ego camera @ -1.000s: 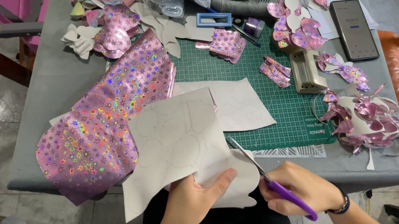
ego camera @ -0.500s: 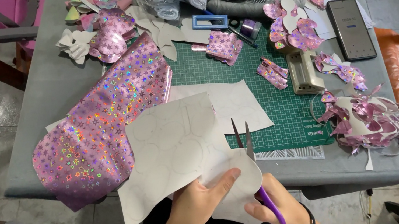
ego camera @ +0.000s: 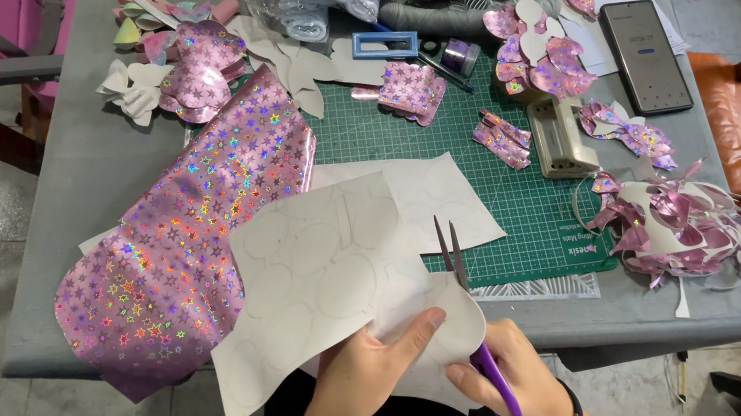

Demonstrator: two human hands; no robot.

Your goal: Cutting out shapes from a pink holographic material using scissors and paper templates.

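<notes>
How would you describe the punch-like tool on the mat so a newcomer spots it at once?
Start at the green cutting mat and go to its right edge, left of the black phone. The beige punch-like tool stands there: the only blocky, plain-coloured piece among shiny pink star-patterned cutouts.

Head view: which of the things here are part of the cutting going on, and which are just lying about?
In use:
- left hand, holding the white sheet
- right hand, working the purple scissors

Lying about:
- pink star foil
- green cutting mat
- phone
- hole punch
- heap of pink offcuts
- finished pink bows
</notes>
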